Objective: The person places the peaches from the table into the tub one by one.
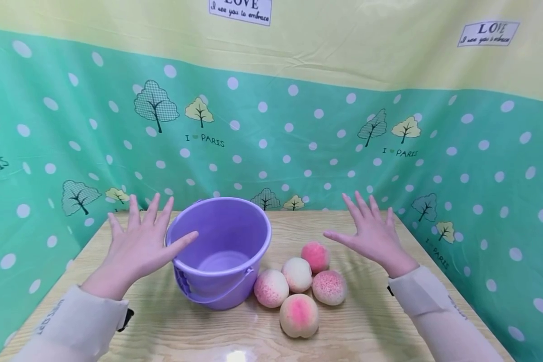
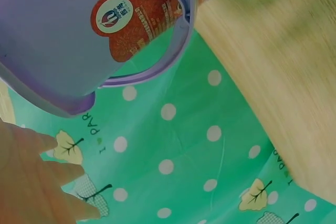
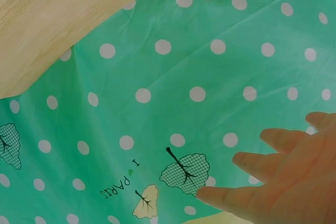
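Observation:
A purple bucket [image 1: 221, 291] stands upright on the table, its handle hanging down at the front. My left hand [image 1: 138, 246] is spread beside the bucket's left rim, with the thumb overlapping the rim in the head view; whether it touches cannot be told. In the left wrist view the bucket [image 2: 58, 35] shows a red label [image 2: 142, 24]. To the right of the bucket lie several peaches [image 1: 299, 315], pink and cream, grouped close together. My right hand [image 1: 373, 236] is raised to the right of the peaches, fingers spread, holding nothing.
The wooden table [image 1: 357, 332] is enclosed at the back and both sides by a green dotted cloth [image 1: 294, 146] with printed trees. The right wrist view shows mostly this cloth [image 3: 173, 72] and a table edge.

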